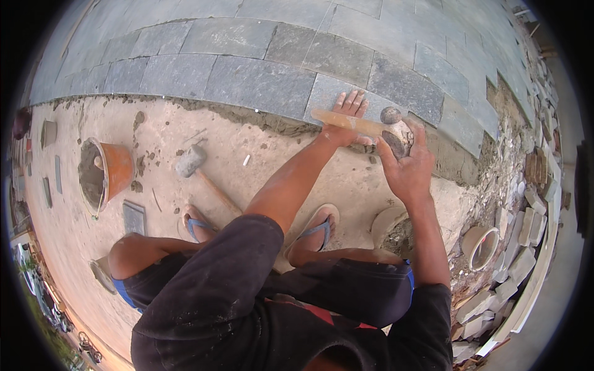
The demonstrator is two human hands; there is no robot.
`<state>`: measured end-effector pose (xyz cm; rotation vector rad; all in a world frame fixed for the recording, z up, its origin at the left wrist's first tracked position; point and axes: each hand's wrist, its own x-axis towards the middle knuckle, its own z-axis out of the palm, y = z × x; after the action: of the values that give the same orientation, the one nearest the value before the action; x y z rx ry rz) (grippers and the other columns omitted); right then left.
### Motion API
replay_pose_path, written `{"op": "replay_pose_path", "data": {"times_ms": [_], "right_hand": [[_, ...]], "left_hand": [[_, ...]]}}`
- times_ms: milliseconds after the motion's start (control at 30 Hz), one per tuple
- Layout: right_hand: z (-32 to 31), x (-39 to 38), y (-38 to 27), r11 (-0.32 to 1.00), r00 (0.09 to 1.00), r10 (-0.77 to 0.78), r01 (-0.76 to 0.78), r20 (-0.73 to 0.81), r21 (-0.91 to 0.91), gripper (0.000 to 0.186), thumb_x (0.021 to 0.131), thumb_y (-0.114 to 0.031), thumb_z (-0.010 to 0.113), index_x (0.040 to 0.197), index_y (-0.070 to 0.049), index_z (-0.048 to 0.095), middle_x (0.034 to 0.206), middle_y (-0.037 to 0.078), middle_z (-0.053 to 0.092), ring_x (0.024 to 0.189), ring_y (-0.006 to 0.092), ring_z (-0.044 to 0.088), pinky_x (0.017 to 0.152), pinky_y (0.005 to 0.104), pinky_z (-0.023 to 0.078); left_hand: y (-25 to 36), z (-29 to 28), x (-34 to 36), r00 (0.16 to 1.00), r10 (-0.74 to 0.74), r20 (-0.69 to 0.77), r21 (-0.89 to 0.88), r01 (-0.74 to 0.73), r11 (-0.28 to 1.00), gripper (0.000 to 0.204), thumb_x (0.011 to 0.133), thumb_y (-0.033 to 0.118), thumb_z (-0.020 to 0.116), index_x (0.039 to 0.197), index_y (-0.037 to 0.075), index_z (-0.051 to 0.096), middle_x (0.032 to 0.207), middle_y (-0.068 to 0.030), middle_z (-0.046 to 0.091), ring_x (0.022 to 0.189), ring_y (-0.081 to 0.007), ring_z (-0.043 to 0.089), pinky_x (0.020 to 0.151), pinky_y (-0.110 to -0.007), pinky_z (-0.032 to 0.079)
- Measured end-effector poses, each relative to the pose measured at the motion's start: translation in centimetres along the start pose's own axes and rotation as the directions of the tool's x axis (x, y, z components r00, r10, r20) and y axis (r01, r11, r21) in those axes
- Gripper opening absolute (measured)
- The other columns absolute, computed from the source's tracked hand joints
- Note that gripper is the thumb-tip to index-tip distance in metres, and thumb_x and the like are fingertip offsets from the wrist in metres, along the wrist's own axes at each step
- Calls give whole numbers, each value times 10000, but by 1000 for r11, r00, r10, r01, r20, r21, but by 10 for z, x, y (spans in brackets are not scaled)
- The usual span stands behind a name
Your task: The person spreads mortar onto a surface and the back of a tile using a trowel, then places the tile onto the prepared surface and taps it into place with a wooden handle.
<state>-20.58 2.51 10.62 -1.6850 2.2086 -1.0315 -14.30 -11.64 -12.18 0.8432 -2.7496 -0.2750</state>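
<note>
My left hand lies flat, fingers apart, on a grey slate tile at the edge of the laid paving. My right hand grips the head end of a hammer with a pale wooden handle; its dark, mortar-crusted head is in my fingers, and the handle crosses over my left hand. A strip of grey mortar runs along the tiles' near edge. A second mallet, with a grey head, rests on the sandy ground beside my feet.
An orange bucket of mortar stands at left, a small tile stack below it. A beige bucket is by my right knee. Rubble, broken slabs and another container line the right side. A small pot sits far left.
</note>
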Motion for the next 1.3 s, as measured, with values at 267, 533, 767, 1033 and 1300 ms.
{"op": "replay_pose_path", "data": {"times_ms": [267,533,767,1033,1300], "right_hand": [[9,1,-5,998,996,47,-43,80,-49,539,831,-264,778,1247,-29,528,948,187,712,861,315,726,729,376,563],[11,-10,-1,999,999,41,-41,-5,5,519,827,-230,776,1231,-15,531,945,182,714,867,305,726,743,374,562],[17,-11,-3,995,996,36,-28,-82,97,530,815,-223,788,1227,-10,531,974,185,707,866,287,727,735,377,560],[-32,-24,4,997,946,62,-74,-319,-25,492,830,-176,786,1214,1,534,957,144,688,845,223,688,752,337,539],[-63,-70,57,933,880,308,-354,-361,-67,474,850,-162,770,1212,35,537,1007,168,671,906,168,640,811,319,512]], "left_hand": [[-3,6,0,1000,-1,-6,65,2,998,1179,709,803,583,1535,33,243,1620,-161,166,1514,-298,76,1231,-475,46],[0,9,-2,1000,-10,-28,-44,8,999,931,838,575,556,1528,28,255,1610,-171,186,1507,-310,118,1225,-495,70],[-2,8,3,992,11,-124,-17,-13,1000,775,905,427,536,1515,21,281,1590,-185,235,1496,-318,165,1221,-506,105],[1,-15,4,982,-38,183,-1,38,999,1139,752,798,531,1521,2,260,1584,-194,235,1493,-328,153,1220,-513,94],[5,-2,4,1000,-5,28,5,5,1000,1170,744,845,477,1537,21,230,1606,-167,193,1507,-311,97,1222,-507,80]]}}
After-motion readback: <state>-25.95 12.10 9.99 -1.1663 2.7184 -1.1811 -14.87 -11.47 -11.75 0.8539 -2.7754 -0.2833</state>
